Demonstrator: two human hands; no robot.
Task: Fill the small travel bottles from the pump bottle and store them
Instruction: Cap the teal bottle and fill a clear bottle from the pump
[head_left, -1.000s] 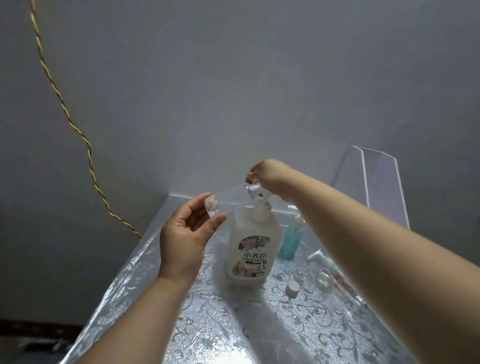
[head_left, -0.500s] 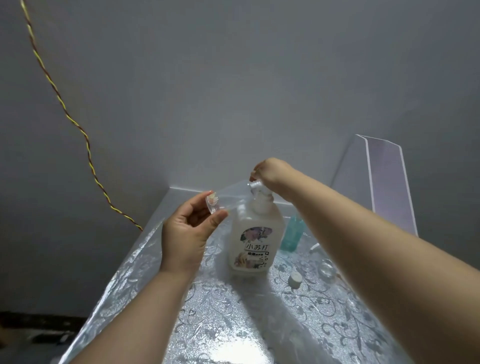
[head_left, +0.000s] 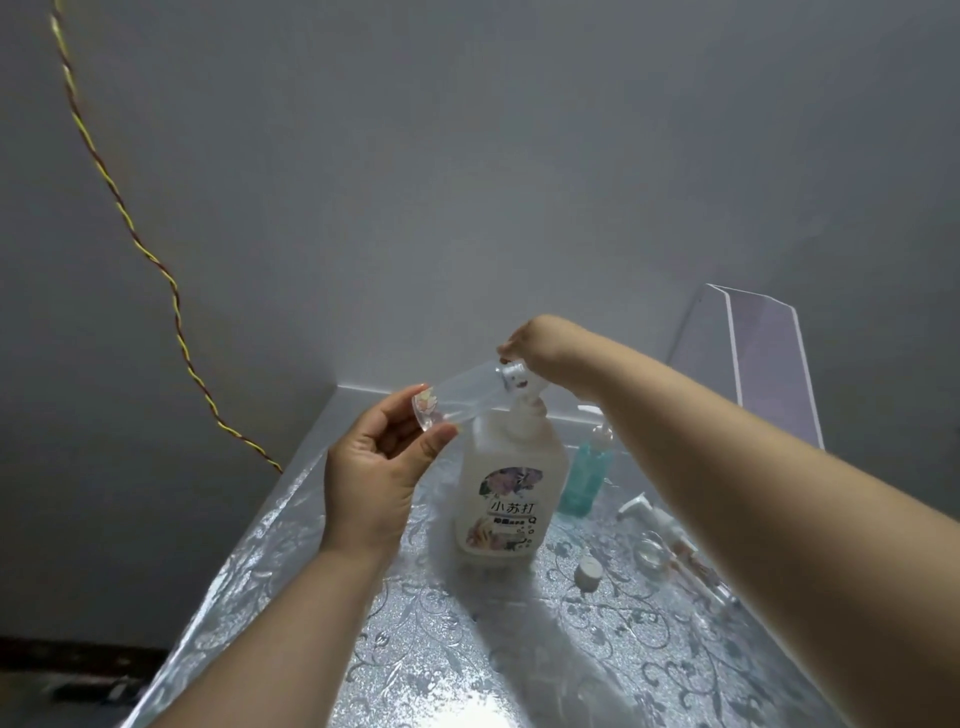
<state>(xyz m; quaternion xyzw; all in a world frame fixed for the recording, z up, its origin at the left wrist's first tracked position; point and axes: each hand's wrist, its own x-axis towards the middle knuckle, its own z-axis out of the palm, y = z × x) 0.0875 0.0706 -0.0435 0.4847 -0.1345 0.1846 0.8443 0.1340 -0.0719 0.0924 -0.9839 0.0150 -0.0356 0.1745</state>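
A white pump bottle (head_left: 506, 499) with a flowered label stands upright on the table. My right hand (head_left: 540, 345) rests closed on its pump head. My left hand (head_left: 382, 460) grips the base of a small clear travel bottle (head_left: 460, 397), which is tilted so that its open neck meets the pump spout. A teal travel bottle (head_left: 584, 480) stands just right of the pump bottle. A white cap (head_left: 588, 571) lies on the table to the right, near a clear round jar (head_left: 650, 555) and a loose pump sprayer (head_left: 652, 514).
The table (head_left: 415, 649) has a silver floral covering, and its left edge runs diagonally. A clear acrylic stand (head_left: 753, 364) is at the back right. A twisted yellow-red cable (head_left: 130, 228) hangs on the grey wall at the left.
The view shifted slightly, so the scene sits a little lower and to the right. Both hands hold the same pose, with the travel bottle at the pump spout.
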